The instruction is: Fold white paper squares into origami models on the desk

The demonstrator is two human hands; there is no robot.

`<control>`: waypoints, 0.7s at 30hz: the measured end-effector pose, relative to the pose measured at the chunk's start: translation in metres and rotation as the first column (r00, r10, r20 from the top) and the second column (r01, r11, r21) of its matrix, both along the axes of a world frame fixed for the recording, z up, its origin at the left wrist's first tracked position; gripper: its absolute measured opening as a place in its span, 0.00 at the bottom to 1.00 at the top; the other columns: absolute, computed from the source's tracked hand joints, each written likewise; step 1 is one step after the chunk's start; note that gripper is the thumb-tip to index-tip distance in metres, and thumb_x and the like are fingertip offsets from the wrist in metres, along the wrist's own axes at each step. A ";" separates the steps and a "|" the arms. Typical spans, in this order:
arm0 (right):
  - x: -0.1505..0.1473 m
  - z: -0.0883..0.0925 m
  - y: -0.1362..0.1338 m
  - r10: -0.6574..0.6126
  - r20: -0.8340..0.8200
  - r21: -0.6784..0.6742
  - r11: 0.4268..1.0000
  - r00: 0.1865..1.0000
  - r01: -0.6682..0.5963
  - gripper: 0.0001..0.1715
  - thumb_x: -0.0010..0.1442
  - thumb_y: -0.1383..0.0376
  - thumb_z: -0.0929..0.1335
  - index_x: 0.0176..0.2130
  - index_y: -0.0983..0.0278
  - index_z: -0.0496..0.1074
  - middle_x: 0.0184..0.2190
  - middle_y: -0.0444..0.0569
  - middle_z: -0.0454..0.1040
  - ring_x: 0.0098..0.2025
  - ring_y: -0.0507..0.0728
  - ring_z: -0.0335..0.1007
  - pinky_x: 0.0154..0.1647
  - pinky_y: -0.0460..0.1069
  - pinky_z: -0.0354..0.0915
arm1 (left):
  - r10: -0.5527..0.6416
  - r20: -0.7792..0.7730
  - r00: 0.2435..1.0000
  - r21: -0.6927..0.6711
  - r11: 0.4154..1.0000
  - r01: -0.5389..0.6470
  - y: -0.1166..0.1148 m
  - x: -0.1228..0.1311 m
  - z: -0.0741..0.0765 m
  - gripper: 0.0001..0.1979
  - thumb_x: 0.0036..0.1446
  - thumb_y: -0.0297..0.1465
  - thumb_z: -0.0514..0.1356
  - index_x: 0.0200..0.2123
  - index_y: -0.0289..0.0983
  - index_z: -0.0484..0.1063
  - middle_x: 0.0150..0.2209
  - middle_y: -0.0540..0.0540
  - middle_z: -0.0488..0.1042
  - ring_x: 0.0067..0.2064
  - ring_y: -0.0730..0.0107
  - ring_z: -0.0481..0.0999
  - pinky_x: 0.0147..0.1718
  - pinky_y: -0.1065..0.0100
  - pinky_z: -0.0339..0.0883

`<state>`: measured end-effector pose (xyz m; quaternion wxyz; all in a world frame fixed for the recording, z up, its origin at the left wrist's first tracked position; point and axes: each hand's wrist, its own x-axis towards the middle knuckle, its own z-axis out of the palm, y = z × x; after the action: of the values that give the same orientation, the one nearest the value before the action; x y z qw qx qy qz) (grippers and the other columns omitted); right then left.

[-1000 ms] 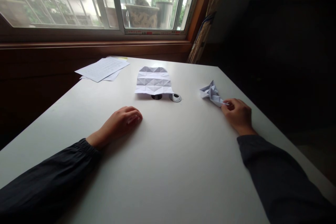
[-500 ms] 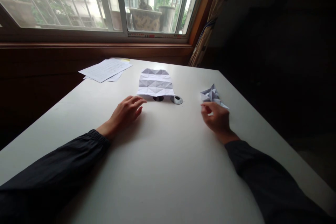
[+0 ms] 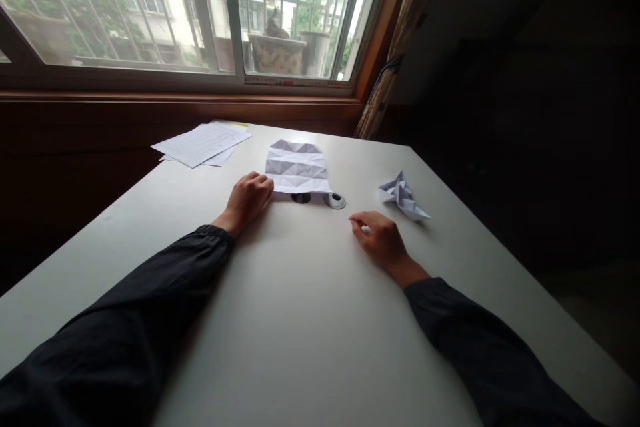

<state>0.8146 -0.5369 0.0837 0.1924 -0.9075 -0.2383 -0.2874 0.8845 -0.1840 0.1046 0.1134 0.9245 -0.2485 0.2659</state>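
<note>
A white sheet of creased paper (image 3: 297, 168) with a zigzag fold pattern lies toward the far side of the table. My left hand (image 3: 250, 197) is at its near left corner, fingers closed on the edge; the fingertips are partly hidden. My right hand (image 3: 379, 237) hovers over the table right of the sheet, thumb and forefinger brought together in a loose pinch with nothing visible in it. Beyond it, to the right, rests a folded white paper model (image 3: 403, 195) with pointed corners, apart from the hand.
Printed sheets (image 3: 203, 145) lie at the table's far left edge. Two round holes sit in the white table (image 3: 310, 320) by the creased sheet, one dark hole (image 3: 301, 198) and one with a ring-shaped cover (image 3: 335, 201). A barred window and a tied curtain (image 3: 383, 90) stand behind.
My right hand has moved left, away from the folded paper model. My left hand has come forward to the creased sheet's corner, and its fingers have closed there. The view has tilted up slightly.
</note>
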 end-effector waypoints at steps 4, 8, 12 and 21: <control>0.002 -0.001 -0.002 0.012 -0.004 0.026 1.000 1.000 -0.011 0.09 0.64 0.68 0.66 0.39 0.61 0.78 0.35 0.50 0.82 0.35 0.60 0.77 0.41 0.54 0.71 | 0.017 0.049 0.999 -0.221 0.975 -0.006 -0.002 -0.006 0.007 0.08 0.66 0.33 0.59 0.36 0.38 0.77 0.42 0.41 0.80 0.46 0.57 0.76 0.49 0.56 0.69; 0.023 -0.005 -0.015 -0.035 0.027 0.100 0.994 0.999 0.032 0.08 0.64 0.66 0.66 0.39 0.61 0.77 0.33 0.49 0.81 0.33 0.60 0.78 0.40 0.54 0.71 | -0.202 0.105 0.974 -0.325 0.919 0.226 -0.004 -0.028 0.006 0.06 0.66 0.33 0.61 0.37 0.40 0.77 0.46 0.44 0.81 0.51 0.61 0.77 0.55 0.56 0.67; 0.052 -0.009 -0.025 -0.135 0.037 0.229 0.966 0.990 0.123 0.09 0.65 0.63 0.66 0.38 0.61 0.77 0.29 0.48 0.80 0.31 0.60 0.77 0.37 0.54 0.71 | -0.499 -0.085 0.862 -0.161 0.861 0.482 0.001 -0.058 -0.007 0.04 0.65 0.31 0.61 0.39 0.43 0.78 0.51 0.45 0.80 0.57 0.60 0.76 0.57 0.57 0.68; 0.042 -0.010 -0.010 0.286 -0.171 -0.034 0.955 0.943 -0.296 0.34 0.66 0.52 0.69 0.66 0.60 0.62 0.63 0.58 0.69 0.66 0.67 0.63 0.65 0.64 0.62 | -0.648 -0.429 0.629 -0.337 0.762 0.554 0.014 -0.081 -0.003 0.10 0.61 0.38 0.66 0.45 0.43 0.78 0.51 0.43 0.80 0.59 0.56 0.75 0.58 0.59 0.70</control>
<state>0.8569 -0.5471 0.0737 0.2250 -0.8882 -0.3613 -0.1729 0.8031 -0.1701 0.1020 0.3382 0.8098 -0.4786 -0.0282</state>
